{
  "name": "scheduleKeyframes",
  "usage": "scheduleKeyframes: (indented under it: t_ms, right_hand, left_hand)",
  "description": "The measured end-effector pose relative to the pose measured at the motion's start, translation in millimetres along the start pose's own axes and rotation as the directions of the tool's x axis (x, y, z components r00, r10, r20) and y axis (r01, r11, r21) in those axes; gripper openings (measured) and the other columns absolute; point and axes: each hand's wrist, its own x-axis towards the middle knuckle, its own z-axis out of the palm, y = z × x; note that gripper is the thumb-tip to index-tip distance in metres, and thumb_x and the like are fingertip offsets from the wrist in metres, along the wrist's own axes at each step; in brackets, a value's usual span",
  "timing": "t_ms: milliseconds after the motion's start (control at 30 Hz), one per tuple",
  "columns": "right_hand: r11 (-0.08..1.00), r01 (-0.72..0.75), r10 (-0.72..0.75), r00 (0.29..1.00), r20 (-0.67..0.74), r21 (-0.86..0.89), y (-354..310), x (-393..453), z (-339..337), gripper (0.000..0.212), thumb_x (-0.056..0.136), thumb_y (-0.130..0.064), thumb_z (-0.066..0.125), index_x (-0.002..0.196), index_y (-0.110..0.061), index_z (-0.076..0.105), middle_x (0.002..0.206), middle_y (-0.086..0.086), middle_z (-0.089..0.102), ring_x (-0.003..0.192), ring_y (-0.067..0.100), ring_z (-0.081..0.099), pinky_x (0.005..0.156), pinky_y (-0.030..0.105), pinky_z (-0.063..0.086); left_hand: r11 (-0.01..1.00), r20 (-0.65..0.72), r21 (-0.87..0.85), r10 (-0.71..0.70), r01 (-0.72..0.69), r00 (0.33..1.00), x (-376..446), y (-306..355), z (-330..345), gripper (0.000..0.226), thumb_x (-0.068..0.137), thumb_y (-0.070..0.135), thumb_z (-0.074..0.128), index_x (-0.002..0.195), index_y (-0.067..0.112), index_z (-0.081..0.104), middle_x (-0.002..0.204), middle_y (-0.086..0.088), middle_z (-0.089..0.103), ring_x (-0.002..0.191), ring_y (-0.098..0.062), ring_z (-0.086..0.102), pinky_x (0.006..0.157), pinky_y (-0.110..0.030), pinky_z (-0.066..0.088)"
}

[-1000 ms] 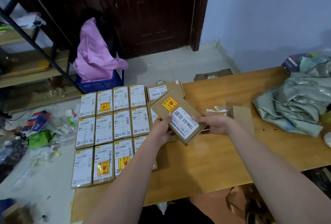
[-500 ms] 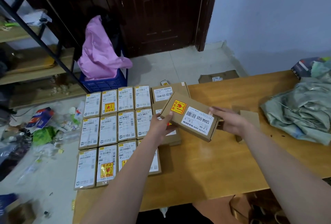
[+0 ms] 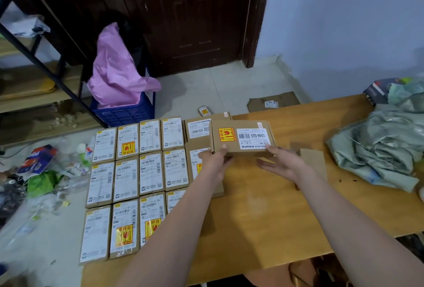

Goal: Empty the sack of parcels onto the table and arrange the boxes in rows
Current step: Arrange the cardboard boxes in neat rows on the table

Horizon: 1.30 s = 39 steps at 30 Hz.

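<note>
In the upper middle of the frame, both hands are holding the brown box [image 3: 243, 136]: the left hand [image 3: 214, 162] is gripping its near-left corner, the right hand [image 3: 283, 162] is touching its near edge with loosely spread fingers, and its long axis is lying left-right beside the rows on the tabletop [image 3: 263, 206].

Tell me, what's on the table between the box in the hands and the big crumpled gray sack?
In the head view, a small plain cardboard piece lies on the table between the held box and the gray sack; otherwise bare wood.

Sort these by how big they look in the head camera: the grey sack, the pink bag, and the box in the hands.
1. Grey sack, though partly cut off.
2. Pink bag, close behind but farther away, so unsure.
3. Box at both hands, plainly smallest.
</note>
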Motion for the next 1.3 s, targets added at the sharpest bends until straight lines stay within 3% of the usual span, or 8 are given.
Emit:
scheduleKeyframes:
  t_ms: [133,200,300,467,700,1033,1200,1300]
  right_hand:
    - [0.997,0.063,-0.06,0.996,-0.066,0.042,-13,15,-2,0.05,0.093,-0.005,0.064,0.138,-0.003,0.042,0.125,0.024,0.061,0.102,0.039,0.066,0.085,0.055,0.056]
    - [0.997,0.068,-0.065,0.992,-0.104,0.028,-17,22,-9,0.043,0.094,-0.005,0.062,0.133,-0.004,0.045,0.125,0.022,0.062,0.105,0.039,0.064,0.088,0.054,0.056]
    - [0.998,0.057,-0.052,0.985,-0.164,0.028,-16,35,-27,0.046,0.096,-0.002,0.059,0.137,-0.006,0.041,0.127,0.021,0.06,0.107,0.04,0.063,0.09,0.054,0.055]
    - [0.998,0.05,-0.057,0.97,-0.237,-0.036,-3,52,-43,0.048,0.097,-0.002,0.056,0.142,-0.006,0.039,0.13,0.021,0.059,0.109,0.04,0.061,0.085,0.049,0.056]
    - [0.995,0.093,-0.094,0.953,-0.288,-0.018,-8,73,-35,0.037,0.1,-0.006,0.053,0.135,-0.009,0.044,0.13,0.016,0.058,0.109,0.039,0.06,0.093,0.05,0.053]
    - [0.991,0.127,-0.137,0.908,-0.396,-0.051,-74,105,-41,0.042,0.102,-0.014,0.047,0.142,-0.024,0.04,0.113,0.008,0.068,0.099,0.025,0.067,0.085,0.04,0.058]
    - [0.993,0.08,-0.112,0.886,-0.45,-0.09,-74,133,-32,0.038,0.103,-0.02,0.046,0.139,-0.029,0.042,0.114,0.005,0.069,0.099,0.023,0.067,0.062,0.03,0.057]
    - [0.99,0.07,-0.122,0.866,-0.485,-0.124,-65,151,-25,0.04,0.104,-0.019,0.043,0.141,-0.032,0.039,0.116,0.004,0.067,0.103,0.025,0.065,0.071,0.034,0.059]
  left_hand:
    - [0.999,0.006,0.034,-0.04,0.04,0.999,21,-6,21,0.045,0.094,0.01,0.063,0.133,0.006,0.04,0.131,-0.013,0.053,0.115,-0.027,0.056,0.082,-0.033,0.058]
    - [0.966,-0.034,0.257,-0.006,0.015,0.999,28,-12,25,0.041,0.094,0.015,0.063,0.13,0.006,0.045,0.128,-0.011,0.056,0.107,-0.024,0.06,0.08,-0.031,0.058]
    - [0.602,0.019,0.779,0.257,-0.176,0.966,34,-16,26,0.036,0.094,0.016,0.06,0.128,0.007,0.05,0.128,-0.007,0.054,0.111,-0.024,0.057,0.091,-0.026,0.046]
    - [-0.006,0.207,0.969,0.562,-0.246,0.801,42,-11,4,0.043,0.092,0.017,0.056,0.135,0.022,0.05,0.14,-0.004,0.046,0.133,-0.028,0.036,0.112,-0.047,0.03]
    - [-0.15,0.227,0.973,0.477,-0.175,0.849,67,-4,-36,0.058,0.096,0.019,0.049,0.149,0.029,0.028,0.163,-0.005,0.014,0.15,-0.034,0.004,0.119,-0.06,0.006]
    - [-0.251,0.355,0.927,0.337,-0.28,0.872,119,22,29,0.061,0.098,0.022,0.047,0.153,0.029,0.022,0.164,-0.004,0.012,0.151,-0.036,0.004,0.118,-0.064,0.007]
    - [-0.313,0.357,0.908,0.233,-0.278,0.905,158,42,49,0.074,0.098,0.027,0.047,0.157,0.031,0.002,0.166,-0.001,-0.006,0.151,-0.036,-0.008,0.116,-0.067,0.002]
    - [-0.325,0.302,0.913,0.13,-0.248,0.944,167,38,52,0.073,0.1,0.032,0.043,0.157,0.033,-0.003,0.165,0.0,-0.01,0.149,-0.039,-0.013,0.11,-0.075,-0.001]
